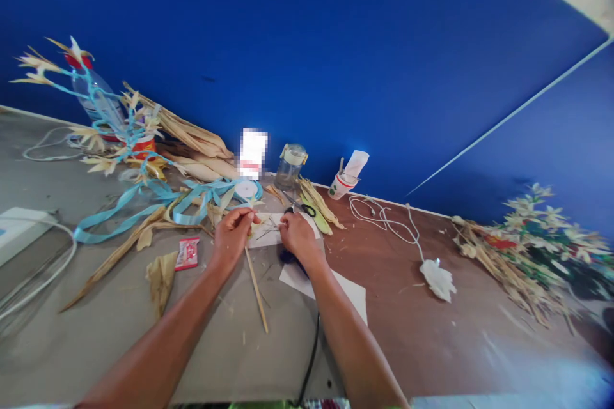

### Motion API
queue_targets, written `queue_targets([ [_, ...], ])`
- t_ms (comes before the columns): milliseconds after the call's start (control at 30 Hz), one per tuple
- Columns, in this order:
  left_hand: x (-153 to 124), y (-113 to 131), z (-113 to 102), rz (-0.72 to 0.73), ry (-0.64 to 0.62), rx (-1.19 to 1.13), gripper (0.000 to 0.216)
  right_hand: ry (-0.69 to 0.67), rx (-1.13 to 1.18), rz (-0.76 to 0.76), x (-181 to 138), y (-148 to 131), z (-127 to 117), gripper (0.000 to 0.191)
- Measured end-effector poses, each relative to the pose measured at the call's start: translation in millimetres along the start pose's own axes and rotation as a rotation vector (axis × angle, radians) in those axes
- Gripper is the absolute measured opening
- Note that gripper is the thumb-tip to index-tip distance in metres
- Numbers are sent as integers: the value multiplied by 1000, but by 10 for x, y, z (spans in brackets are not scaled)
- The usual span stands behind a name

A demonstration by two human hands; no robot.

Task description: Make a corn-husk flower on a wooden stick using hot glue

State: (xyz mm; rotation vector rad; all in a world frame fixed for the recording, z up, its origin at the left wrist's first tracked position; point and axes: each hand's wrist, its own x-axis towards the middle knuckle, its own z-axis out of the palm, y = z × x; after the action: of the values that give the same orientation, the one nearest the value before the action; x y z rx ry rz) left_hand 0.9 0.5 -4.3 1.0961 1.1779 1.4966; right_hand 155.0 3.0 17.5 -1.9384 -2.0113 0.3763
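My left hand [233, 233] is closed in a pinch, thumb against fingertips. A small pale tip shows above its fingers; what they grip is too small to name. Opposite it, my right hand [300, 236] is also closed, its fingertips beside some thin stem-like pieces [271, 223] over a white paper [261, 238]. I cannot make out whether it holds one of them. Scissors with black handles [307, 210] lie just beyond the right hand. A dark tool [286, 255], partly hidden under that hand, lies near a black cord [313, 358]. Below the left hand lies a thin wooden stick [256, 291].
Blue ribbon [112, 214] and dried corn husks [112, 255] spread at left, near a pink packet [187, 254]. A blue-wrapped branch with husk flowers [96, 102] stands behind. A glass jar [288, 169], cup [341, 185], white cable [388, 220] and flower bunch [542, 236] line the wall.
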Motion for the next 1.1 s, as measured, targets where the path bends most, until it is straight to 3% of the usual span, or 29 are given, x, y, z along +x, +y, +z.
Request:
queue_targets([
  [233, 62, -23, -25, 8, 78, -111, 17, -85, -132, -136, 140, 70, 34, 36],
  [600, 50, -5, -24, -16, 59, -124, 18, -208, -350, -290, 163, -68, 111, 26],
  [900, 53, 34, -44, 13, 71, -113, 17, -170, -211, -322, 176, -127, 86, 27],
  [1100, 62, 50, -83, 80, 100, -97, 19, -208, -175, -449, 125, -288, 145, 27],
])
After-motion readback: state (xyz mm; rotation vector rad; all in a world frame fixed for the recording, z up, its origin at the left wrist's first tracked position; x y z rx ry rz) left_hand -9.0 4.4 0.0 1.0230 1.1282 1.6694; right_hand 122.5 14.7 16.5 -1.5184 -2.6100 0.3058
